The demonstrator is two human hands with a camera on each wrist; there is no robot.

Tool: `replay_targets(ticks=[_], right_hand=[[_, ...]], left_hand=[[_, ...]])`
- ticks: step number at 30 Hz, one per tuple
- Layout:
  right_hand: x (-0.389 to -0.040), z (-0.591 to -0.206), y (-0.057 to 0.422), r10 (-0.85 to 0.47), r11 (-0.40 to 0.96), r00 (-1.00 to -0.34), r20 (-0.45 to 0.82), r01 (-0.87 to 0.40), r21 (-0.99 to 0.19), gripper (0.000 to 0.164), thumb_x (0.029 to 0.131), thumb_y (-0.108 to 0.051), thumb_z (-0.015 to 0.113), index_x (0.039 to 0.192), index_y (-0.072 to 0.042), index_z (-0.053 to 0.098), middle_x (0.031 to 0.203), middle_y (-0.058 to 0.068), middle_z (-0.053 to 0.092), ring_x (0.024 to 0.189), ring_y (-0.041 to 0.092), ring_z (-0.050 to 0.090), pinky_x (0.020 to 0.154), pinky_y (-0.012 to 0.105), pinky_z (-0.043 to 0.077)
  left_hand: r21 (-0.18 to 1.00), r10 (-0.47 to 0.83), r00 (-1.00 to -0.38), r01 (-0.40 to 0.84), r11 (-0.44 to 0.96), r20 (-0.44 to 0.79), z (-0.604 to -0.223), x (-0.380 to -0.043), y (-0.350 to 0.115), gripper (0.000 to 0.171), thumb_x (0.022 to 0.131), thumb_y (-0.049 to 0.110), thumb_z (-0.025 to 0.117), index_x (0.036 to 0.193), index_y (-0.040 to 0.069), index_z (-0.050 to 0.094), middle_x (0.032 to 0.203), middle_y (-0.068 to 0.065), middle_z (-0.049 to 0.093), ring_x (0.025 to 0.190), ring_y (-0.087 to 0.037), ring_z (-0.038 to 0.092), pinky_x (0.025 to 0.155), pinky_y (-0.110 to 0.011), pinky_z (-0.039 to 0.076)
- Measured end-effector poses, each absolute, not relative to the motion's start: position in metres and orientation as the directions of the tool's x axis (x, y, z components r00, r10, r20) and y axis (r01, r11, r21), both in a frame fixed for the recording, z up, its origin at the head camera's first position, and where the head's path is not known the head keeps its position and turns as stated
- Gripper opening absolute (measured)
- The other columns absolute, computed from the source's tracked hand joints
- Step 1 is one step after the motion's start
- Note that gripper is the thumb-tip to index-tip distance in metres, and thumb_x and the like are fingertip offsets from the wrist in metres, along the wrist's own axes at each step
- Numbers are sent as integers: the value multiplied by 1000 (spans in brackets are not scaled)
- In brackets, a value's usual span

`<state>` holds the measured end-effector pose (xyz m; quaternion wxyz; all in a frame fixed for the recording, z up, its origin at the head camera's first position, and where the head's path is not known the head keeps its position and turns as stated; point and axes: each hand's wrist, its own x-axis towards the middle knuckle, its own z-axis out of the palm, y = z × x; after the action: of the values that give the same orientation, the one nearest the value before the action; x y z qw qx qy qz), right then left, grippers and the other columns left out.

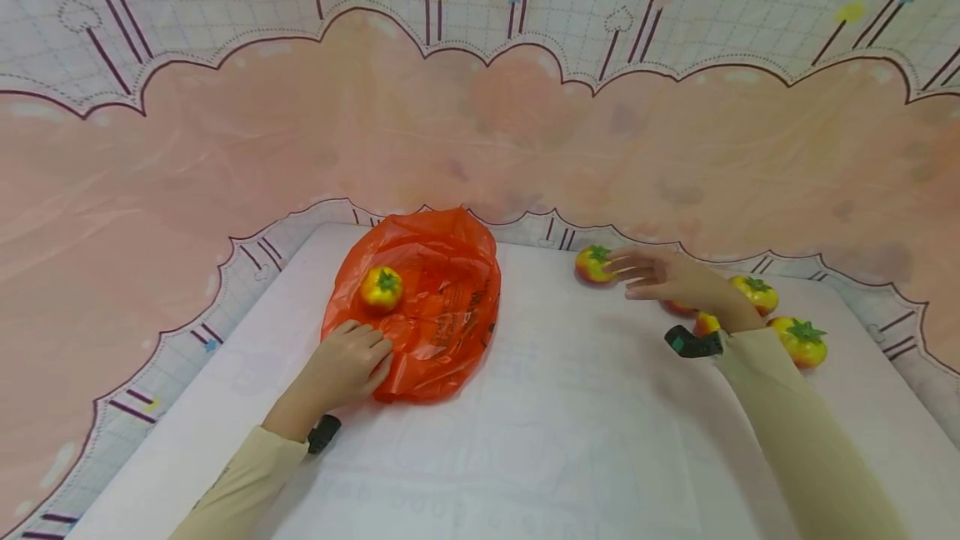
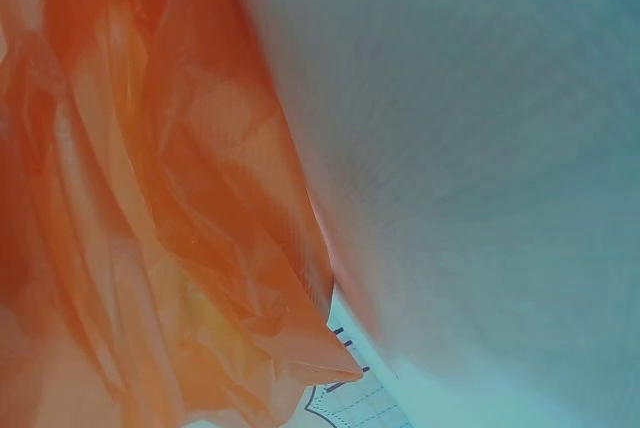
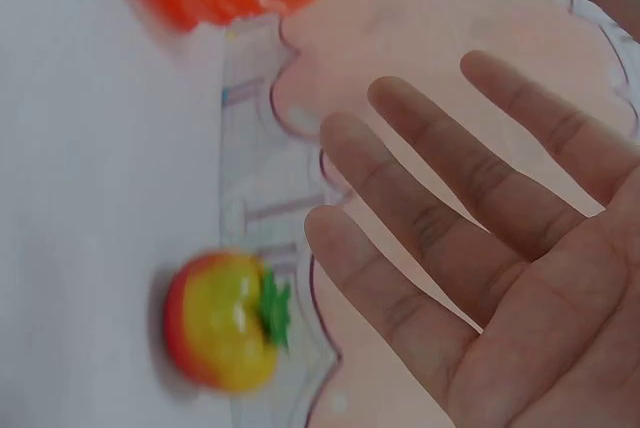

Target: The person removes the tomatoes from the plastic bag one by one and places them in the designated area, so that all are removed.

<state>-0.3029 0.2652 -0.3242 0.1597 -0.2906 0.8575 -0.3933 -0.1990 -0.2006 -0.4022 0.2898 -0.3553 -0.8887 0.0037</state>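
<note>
An orange-red plastic bag (image 1: 450, 357) is spread on the white table, with one red-and-yellow fruit with a green leafy top (image 1: 382, 289) lying uncovered within its outline. My left hand (image 1: 348, 361) grips the bag's near left edge with curled fingers. Crumpled bag film (image 2: 200, 148) fills the left side of the left wrist view. At the back right, my right hand (image 1: 667, 277) is held out palm-down above the table, fingers straight and spread. Its fingertips overlap another such fruit (image 1: 594, 265) in the head view; the right wrist view shows that fruit (image 3: 222, 321) apart from the fingers.
Several more of these fruits, one of them at the right (image 1: 799, 342), lie beneath and beyond my right wrist, partly hidden by it. A patterned pink-and-white cloth (image 1: 450, 132) rises behind the table (image 1: 525, 457) and along its sides.
</note>
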Motion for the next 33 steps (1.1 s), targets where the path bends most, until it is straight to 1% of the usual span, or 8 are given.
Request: replay_targets(ticks=[3,6,8,13,18,23,29,33], right_hand=[[-311,-322,247,-667,482,-745,-21,-410,-774,56,88,-21,64,138,-15,42,139,13,48,128,35,46,99,36,48],[-318,-320,228,-699,434,-715,-12,-411,-802,55,88,-18,63,138,-14,41,138,13,50,126,34,49,97,28,48],[-323,-320,216,-720,400,-694,-17,-395,-827,55,89,-16,62,139,-13,39,138,15,49,125,33,51,97,29,48],[-334,-323,182,-777,313,-629,-3,-382,-870,57,89,-15,62,141,-11,37,141,20,45,126,33,51,100,40,47],[-338,-325,145,-810,269,-587,-6,-361,-893,56,89,-10,61,140,-9,39,140,21,45,126,37,49,99,43,47],[-340,-324,114,-831,249,-556,-13,-352,-902,56,88,-9,63,138,-1,40,140,24,44,126,37,49,97,41,48],[-344,-324,84,-854,244,-520,-28,-351,-904,54,87,-14,64,136,-5,43,138,18,49,126,36,49,97,38,49],[-346,-326,66,-856,250,-515,-28,-366,-897,48,89,-10,61,134,-8,46,136,16,52,125,35,51,97,36,49]], left_hand=[[-216,631,-585,623,752,509,-402,-198,-200,19,70,19,78,83,7,70,77,-4,71,69,-18,62,70,-33,52],[-216,628,-593,618,756,503,-401,-197,-200,20,70,19,78,83,7,70,78,-5,71,69,-19,62,70,-33,52],[-211,625,-601,615,760,498,-400,-196,-200,19,71,20,78,84,8,71,78,-5,71,69,-18,62,71,-33,52],[-211,624,-607,612,762,493,-399,-196,-200,17,72,19,77,83,8,70,78,-5,71,69,-19,62,71,-33,52],[-220,629,-602,613,759,492,-399,-196,-199,18,71,19,78,82,7,70,78,-5,71,69,-19,62,70,-33,52],[-217,625,-606,610,762,492,-398,-195,-200,19,72,21,78,83,9,71,79,-4,72,69,-18,62,71,-32,52],[-222,624,-606,606,764,493,-397,-194,-201,18,71,21,78,83,9,70,78,-4,71,68,-18,61,71,-32,52],[-227,627,-603,606,762,493,-396,-193,-201,19,70,19,78,83,8,70,77,-4,71,67,-18,61,70,-32,52]])
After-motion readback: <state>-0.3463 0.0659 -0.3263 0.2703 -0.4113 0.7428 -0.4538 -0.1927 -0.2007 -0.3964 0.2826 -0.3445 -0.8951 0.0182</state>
